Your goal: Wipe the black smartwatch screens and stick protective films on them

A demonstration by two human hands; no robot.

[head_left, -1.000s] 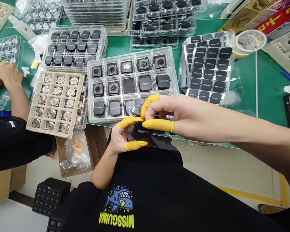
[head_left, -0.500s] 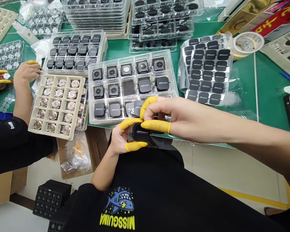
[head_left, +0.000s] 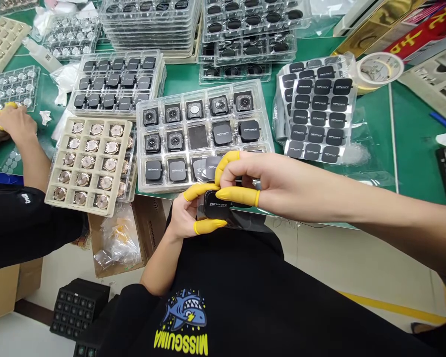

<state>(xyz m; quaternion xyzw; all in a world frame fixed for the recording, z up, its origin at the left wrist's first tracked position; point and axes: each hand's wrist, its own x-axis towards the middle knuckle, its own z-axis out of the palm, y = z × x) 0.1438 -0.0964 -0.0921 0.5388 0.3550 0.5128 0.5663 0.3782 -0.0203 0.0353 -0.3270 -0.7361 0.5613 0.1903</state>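
My left hand [head_left: 188,210], with yellow finger cots on thumb and forefinger, grips a black square watch piece [head_left: 216,204] marked HiFuture by its edges. Clear film hangs around the piece. My right hand [head_left: 245,181], also in yellow cots, pinches at the piece's upper right edge, where film shows. Just behind my hands is a clear tray [head_left: 204,119] of square watches, some showing their round sensor backs, others covered by black HiFuture labels. One compartment in its middle row holds no watch. My right hand hides part of the front row.
Label sheets [head_left: 317,116] and a tape roll [head_left: 379,72] are at right. Clear trays [head_left: 148,25] are stacked behind. A beige tray [head_left: 87,163] of round watches stands at left, beside a co-worker's hands [head_left: 17,121]. Below is an open carton [head_left: 143,233].
The co-worker's hands have come together farther left. My hands keep nearly the same hold on the watch piece. The view has shifted slightly.
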